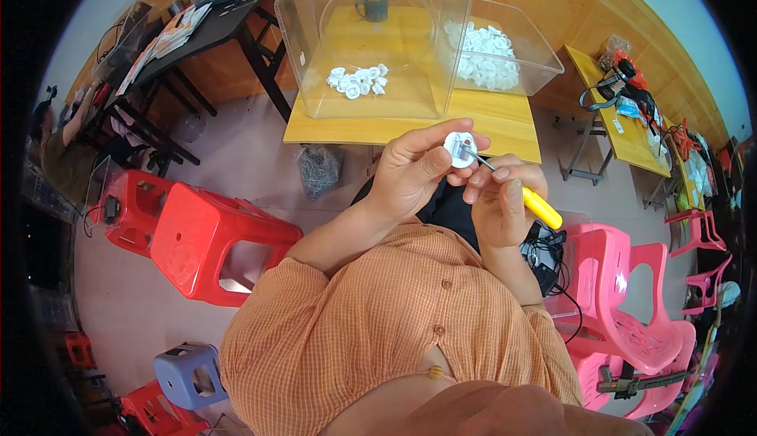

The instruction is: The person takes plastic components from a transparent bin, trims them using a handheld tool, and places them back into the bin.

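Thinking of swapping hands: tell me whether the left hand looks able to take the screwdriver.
Probably not as things stand: the left hand is holding the white part, and the right hand grips the yellow-handled screwdriver.

A small, round white plastic piece (453, 150) is pinched upright in the fingers of the left hand (406, 169), above the near edge of the table (335, 131), its recessed face turned toward the wearer. The screwdriver (542, 208), with a yellow handle and thin metal shaft, slants up leftward from the right hand (503, 206), its tip at the recess.
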The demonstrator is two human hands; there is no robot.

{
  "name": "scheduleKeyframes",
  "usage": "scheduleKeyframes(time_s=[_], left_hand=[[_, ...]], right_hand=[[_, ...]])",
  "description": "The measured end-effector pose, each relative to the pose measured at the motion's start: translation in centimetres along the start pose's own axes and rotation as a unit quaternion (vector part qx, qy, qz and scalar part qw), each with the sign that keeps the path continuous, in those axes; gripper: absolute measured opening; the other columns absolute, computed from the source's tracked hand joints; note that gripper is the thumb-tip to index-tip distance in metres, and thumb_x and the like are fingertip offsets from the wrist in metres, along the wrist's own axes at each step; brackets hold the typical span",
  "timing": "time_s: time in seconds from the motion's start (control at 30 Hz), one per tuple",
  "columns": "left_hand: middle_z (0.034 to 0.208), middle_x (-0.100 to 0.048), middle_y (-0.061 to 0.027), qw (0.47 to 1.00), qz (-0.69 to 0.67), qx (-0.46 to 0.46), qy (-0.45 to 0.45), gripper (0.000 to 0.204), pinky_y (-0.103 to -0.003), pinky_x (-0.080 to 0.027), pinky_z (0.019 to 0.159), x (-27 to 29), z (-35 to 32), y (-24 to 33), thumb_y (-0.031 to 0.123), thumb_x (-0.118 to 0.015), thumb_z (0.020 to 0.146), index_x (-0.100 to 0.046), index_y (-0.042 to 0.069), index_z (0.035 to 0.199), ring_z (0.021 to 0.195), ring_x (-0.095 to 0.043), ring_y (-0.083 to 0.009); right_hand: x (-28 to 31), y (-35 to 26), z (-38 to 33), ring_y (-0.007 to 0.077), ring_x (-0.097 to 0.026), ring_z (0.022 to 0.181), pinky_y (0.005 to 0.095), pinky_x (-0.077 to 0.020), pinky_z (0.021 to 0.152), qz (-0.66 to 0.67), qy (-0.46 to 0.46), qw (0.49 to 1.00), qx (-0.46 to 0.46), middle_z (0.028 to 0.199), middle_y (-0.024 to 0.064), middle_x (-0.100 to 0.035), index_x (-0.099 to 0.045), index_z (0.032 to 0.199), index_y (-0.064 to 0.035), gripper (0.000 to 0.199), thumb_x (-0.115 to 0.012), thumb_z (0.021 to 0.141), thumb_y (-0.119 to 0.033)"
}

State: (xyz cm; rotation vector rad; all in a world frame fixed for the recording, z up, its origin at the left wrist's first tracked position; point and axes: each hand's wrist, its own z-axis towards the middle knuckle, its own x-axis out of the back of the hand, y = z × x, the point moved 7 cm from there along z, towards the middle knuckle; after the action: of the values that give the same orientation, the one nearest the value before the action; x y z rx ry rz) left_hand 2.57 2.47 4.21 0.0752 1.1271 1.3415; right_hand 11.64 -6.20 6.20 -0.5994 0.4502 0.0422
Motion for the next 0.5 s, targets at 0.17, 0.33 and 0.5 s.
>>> scheduleKeyframes(time_s=[0.17, 0.33, 0.5], left_hand=[[0.12, -0.056, -0.0245, 1.0, -0.012, -0.002, -0.001, 0.049, -0.024, -0.051, 0.073, -0.14, -0.07, -0.27, 0.026, -0.057, 0.092, -0.046, 0.001, 0.132, 0.087, -0.06, -0.017], [0.119, -0.056, -0.0241, 0.999, -0.038, -0.005, 0.006, 0.049, -0.021, -0.05, 0.071, -0.02, -0.14, -0.68, 0.026, -0.058, 0.092, -0.047, 0.001, 0.132, 0.087, -0.06, -0.0158], [0.119, -0.056, -0.024, 1.0, -0.025, 0.002, -0.001, 0.048, -0.02, -0.05, 0.07, 0.0, -0.2, -0.67, 0.026, -0.058, 0.092, -0.047, 0.001, 0.131, 0.087, -0.06, -0.0159]], right_hand=[[0.18, 0.17, -0.23, 0.0199, -0.056, 0.061, 0.0296, -0.0492, 0.057, 0.011, 0.008, 1.0, 0.004, 0.082, 0.0163, -0.058, -0.054, 0.096, 0.0003, 0.021, -0.055, 0.094, -0.02], [-0.04, 0.22, -0.26, 0.0194, -0.056, 0.061, 0.0293, -0.0491, 0.058, 0.022, 0.02, 1.0, -0.008, 0.084, 0.0165, -0.057, -0.052, 0.096, 0.0004, 0.021, -0.054, 0.094, -0.02], [-0.16, 0.31, -0.21, 0.0187, -0.056, 0.061, 0.029, -0.0491, 0.058, 0.025, 0.017, 0.999, -0.018, 0.084, 0.0163, -0.057, -0.052, 0.096, 0.0009, 0.022, -0.054, 0.094, -0.021]])
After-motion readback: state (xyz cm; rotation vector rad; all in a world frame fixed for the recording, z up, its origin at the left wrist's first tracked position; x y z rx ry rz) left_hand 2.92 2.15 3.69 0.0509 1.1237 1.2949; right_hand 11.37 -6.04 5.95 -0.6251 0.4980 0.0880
